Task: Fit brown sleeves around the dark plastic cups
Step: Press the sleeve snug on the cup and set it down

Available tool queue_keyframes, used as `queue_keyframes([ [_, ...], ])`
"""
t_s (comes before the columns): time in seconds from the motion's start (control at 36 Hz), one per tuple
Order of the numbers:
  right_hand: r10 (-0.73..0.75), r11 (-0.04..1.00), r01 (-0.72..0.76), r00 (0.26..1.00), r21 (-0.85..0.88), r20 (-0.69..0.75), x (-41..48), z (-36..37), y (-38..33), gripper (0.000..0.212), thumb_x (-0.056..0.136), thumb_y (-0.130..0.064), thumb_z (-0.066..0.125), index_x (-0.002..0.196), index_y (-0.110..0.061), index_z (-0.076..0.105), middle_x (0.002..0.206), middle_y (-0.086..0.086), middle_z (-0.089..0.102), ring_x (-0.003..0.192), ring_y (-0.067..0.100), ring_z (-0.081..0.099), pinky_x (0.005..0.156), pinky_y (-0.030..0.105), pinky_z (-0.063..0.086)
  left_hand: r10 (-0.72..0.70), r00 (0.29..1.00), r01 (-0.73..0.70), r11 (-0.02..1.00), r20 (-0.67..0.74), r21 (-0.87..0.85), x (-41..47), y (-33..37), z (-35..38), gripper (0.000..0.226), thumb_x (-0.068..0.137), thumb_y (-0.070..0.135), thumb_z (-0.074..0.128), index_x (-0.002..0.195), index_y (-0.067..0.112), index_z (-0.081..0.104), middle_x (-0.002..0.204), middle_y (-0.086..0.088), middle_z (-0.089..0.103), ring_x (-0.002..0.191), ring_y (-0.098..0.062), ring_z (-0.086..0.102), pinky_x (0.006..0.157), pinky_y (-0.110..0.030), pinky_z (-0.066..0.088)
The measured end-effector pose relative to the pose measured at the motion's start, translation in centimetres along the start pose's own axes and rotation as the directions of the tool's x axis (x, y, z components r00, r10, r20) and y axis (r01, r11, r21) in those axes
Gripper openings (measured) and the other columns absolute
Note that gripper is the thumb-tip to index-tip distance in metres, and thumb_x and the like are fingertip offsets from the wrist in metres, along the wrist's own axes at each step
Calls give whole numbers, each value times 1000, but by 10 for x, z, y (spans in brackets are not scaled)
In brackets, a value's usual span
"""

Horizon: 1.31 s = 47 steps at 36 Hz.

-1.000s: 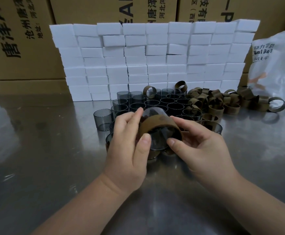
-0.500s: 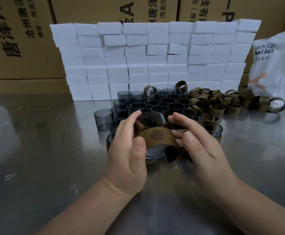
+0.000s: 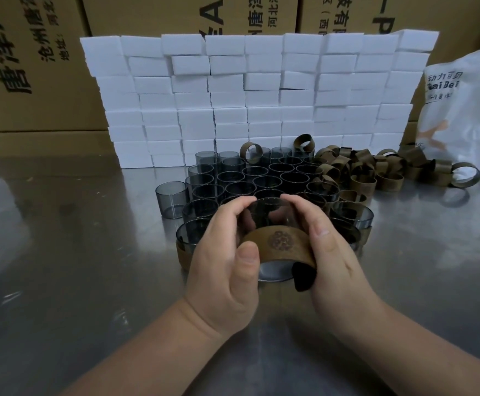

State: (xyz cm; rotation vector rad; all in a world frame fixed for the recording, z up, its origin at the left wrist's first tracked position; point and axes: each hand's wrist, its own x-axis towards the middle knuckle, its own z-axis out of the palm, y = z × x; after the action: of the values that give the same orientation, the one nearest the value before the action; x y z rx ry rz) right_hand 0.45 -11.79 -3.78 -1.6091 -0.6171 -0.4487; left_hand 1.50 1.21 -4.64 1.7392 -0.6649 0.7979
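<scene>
Behind, "唐泽" cartons (image 3: 33, 90); nearer, emblem-stamped sleeve (image 3: 279, 247) on cup (image 3: 270, 214).

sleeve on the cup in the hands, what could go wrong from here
1. The brown sleeve sits low on the held cup, and one dark end sticks out loose by the right hand; it may spring open or slip off.
2. The left hand is close to the packed bare cups; a nudge could topple them.
</scene>
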Motion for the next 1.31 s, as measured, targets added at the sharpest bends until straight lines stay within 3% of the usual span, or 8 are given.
queue_keyframes([
  [0.19,-64,998,64,995,3,-76,1,3,2,33,89,-43,26,97,-32,56,93,-18,64,84,0,61,71,11,45,58,998,-58,998,0,34,0,0,2,61,86,73,19,114,24,43,99,-1,58,91,-14,58,76,-37,49],
  [0.39,-56,996,50,994,-71,-93,1,2,4,35,88,-46,26,88,-29,56,86,-4,61,74,6,57,67,27,47,80,997,-81,996,16,28,0,-1,1,54,88,71,19,108,27,44,89,3,57,81,-13,57,68,-37,47],
  [0.64,-60,996,56,997,-76,-56,1,-2,0,25,82,-42,37,74,-27,54,67,-11,54,61,1,48,57,14,38,81,992,-77,996,100,-44,2,2,-2,31,90,46,29,96,21,46,78,9,49,68,-8,49,60,-25,40],
  [0.75,-95,988,87,994,-128,-60,2,-3,-3,25,81,-40,39,76,-22,56,72,-5,55,64,2,50,58,13,39,41,988,-32,997,150,-63,1,-1,-3,24,81,37,29,92,22,44,78,7,47,70,-10,46,64,-28,40],
  [0.86,-140,966,127,989,-226,-44,2,0,-4,18,84,-37,37,81,-34,54,85,-15,58,75,-3,55,65,6,38,-5,984,29,991,179,-132,1,-5,-4,28,75,36,33,96,23,46,88,4,55,82,-16,52,69,-35,42],
  [1.03,-58,974,54,998,-221,-15,2,3,1,13,85,-32,42,78,-34,53,81,-17,57,74,-1,53,65,9,37,-83,986,107,981,144,-165,0,-5,-1,30,64,30,38,91,21,48,90,3,56,86,-17,53,77,-37,45],
  [1.17,-28,937,35,999,-348,26,-1,10,4,17,84,-29,41,71,-31,51,70,-15,55,73,5,52,64,17,36,-67,988,79,993,137,-89,-4,-1,7,20,71,27,38,86,24,49,79,4,55,73,-7,51,67,-21,43],
  [1.31,-61,917,34,997,-398,-56,0,12,1,22,83,-38,38,63,-35,46,70,-22,55,68,2,51,58,14,34,-83,987,109,973,134,-201,-2,-1,5,22,81,37,32,80,21,47,66,3,47,62,-12,44,59,-30,39],
])
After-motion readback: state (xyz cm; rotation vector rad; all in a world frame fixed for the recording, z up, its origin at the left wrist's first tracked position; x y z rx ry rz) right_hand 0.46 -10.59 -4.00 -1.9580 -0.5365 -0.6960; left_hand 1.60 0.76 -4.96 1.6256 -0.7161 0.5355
